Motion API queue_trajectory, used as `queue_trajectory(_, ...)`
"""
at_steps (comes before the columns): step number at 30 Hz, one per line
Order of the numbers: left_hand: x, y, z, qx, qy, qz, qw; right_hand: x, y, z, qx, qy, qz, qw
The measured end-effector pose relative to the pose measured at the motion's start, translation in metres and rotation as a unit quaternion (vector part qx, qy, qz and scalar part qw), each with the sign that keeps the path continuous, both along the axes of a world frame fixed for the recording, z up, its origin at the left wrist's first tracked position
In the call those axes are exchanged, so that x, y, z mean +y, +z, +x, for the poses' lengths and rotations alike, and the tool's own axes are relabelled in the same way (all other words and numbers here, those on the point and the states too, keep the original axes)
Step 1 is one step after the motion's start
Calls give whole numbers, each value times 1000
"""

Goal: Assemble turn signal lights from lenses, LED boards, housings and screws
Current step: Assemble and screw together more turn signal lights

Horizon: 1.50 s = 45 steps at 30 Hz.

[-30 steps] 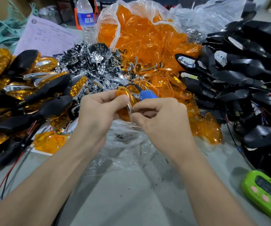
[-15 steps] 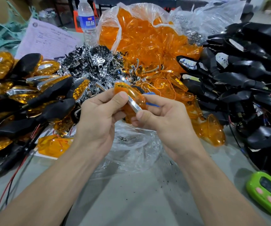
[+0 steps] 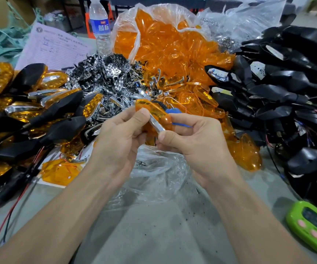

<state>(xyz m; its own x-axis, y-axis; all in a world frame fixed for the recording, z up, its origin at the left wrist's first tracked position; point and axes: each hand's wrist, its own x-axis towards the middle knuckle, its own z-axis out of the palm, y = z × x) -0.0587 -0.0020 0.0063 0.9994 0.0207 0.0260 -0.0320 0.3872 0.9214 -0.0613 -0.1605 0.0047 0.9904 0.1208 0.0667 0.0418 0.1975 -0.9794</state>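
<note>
Both hands meet at the centre above a crumpled clear bag. My left hand (image 3: 123, 138) pinches an orange lens (image 3: 154, 114) between thumb and fingers. My right hand (image 3: 193, 140) pinches a chrome strip (image 3: 156, 125) that lies against the lens, thumb on its lower end. A blue tool (image 3: 172, 111) with a black coiled cord lies just behind the lens. Orange lenses (image 3: 172, 52) spill from a clear bag at the back. Chrome reflector parts (image 3: 106, 77) are heaped in the middle. Black housings (image 3: 287, 86) pile up at the right.
Finished orange-and-black lights (image 3: 26, 103) with red and black wires cover the left. A water bottle (image 3: 99, 25) and a printed sheet (image 3: 52, 48) stand at the back. A green timer (image 3: 313, 227) lies at the front right. The clear bag (image 3: 153, 174) holds small screws.
The hands have parted slightly and turned the lens, so the chrome strip now shows against it. The camera has shifted a little.
</note>
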Motion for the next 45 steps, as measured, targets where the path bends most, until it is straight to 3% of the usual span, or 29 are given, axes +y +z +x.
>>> queue_trajectory(5, 19, 6, 9, -25, -35, 212, 976, -11, 2, 5, -24, -39, -135, 990)
queue_trajectory(6, 20, 6, 9, -25, -39, 216, 975, -12, 3, 6, -31, -53, -146, 987)
queue_trajectory(7, 20, 6, 8, -18, -46, 190, 981, -14, 4, 7, -37, -54, -130, 989)
queue_trajectory(10, 18, 7, 6, -1, -54, 66, 996, -17, 7, 6, -6, 21, 42, 999)
queue_trajectory(15, 8, 1, 0, -2, -35, -27, 999, -16, 1, 10, 75, 94, 203, 972)
queue_trajectory(20, 4, -1, -2, 12, -43, -54, 998, -17, 0, 12, 69, 89, 159, 981)
queue_trajectory(26, -1, -7, 1, 0, -26, -13, 1000, -12, 1, 9, 61, 17, 127, 990)
queue_trajectory(32, 10, -3, 2, -81, -26, 222, 971, -15, 6, 5, -22, 4, -3, 1000)
queue_trajectory(34, 8, -4, 1, -75, -5, 197, 978, -16, 8, 3, -40, -10, -30, 999)
queue_trajectory(38, 5, -6, 0, -88, 50, 188, 977, -14, 5, 4, -112, -157, -163, 968)
queue_trajectory(43, 6, -10, 0, -89, 71, 225, 968, -11, 3, 1, -147, -152, -165, 963)
queue_trajectory(45, 4, -10, 0, -89, 62, 221, 969, -15, 3, 4, -120, -141, -145, 972)
